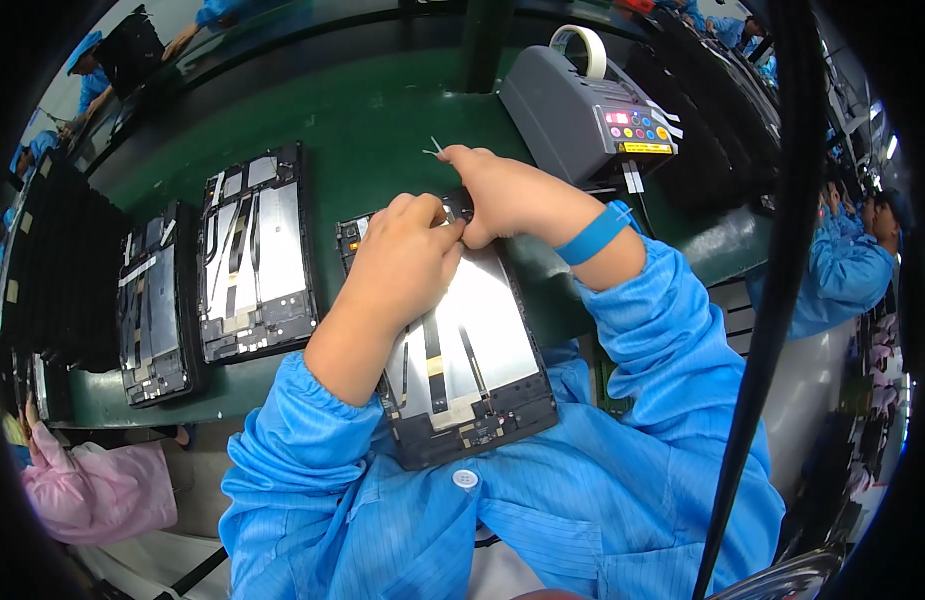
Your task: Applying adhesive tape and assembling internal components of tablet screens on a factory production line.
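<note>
An opened tablet [502,330] with silver inner panels, black frame and ribbon cables is tilted in front of me, its near end against my blue smock. My left hand [402,250] rests over its far end, fingers curled and pressed down; whatever they pinch is hidden. Close beside it, my right hand [507,195] is closed, its thumb and fingers meeting the tablet's far edge by my left fingertips. From the right hand's far side stick out two thin, pale tips, which look like tweezers [435,148]. A blue wrist strap [594,234] circles my right wrist.
Two more opened tablets [282,240] [160,310] lie left on the green bench [382,130]. A grey tape dispenser [572,115] with a tape roll [579,50] stands at the far right. Black stacks [72,250] rise at the left. Other people work around.
</note>
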Demonstrator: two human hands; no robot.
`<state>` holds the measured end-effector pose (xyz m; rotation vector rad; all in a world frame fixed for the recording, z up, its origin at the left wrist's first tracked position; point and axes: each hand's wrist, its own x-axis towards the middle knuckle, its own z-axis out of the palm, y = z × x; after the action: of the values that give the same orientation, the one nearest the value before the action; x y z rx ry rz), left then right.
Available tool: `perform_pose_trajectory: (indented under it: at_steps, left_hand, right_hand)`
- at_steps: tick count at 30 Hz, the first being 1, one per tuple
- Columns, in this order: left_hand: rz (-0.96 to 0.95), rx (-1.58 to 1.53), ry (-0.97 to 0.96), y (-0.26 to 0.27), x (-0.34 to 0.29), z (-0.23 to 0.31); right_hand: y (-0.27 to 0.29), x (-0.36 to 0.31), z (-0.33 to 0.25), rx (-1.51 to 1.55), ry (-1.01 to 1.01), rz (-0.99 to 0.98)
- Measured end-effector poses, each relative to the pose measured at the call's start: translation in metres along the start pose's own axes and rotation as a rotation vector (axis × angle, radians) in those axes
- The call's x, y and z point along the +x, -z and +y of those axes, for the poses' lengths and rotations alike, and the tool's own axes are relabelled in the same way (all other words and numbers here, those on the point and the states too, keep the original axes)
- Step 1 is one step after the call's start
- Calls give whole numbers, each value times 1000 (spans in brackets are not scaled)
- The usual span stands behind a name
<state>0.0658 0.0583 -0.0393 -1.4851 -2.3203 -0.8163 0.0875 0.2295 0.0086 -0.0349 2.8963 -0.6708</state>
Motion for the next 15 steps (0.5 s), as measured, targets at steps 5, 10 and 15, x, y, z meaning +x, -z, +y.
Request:
perform_pose_trajectory:
  at_steps: [5, 10, 15]
  left_hand:
    - [26, -20, -9, 2, 1, 2]
    - [18, -14, -7, 2, 0, 1]
    - [27, -11, 23, 4, 0, 2]
  right_hand:
    - [8, 11, -15, -81, -129, -153]
    - [11, 14, -10, 35, -173, -247]
    - [12, 10, 5, 153, -116, -209]
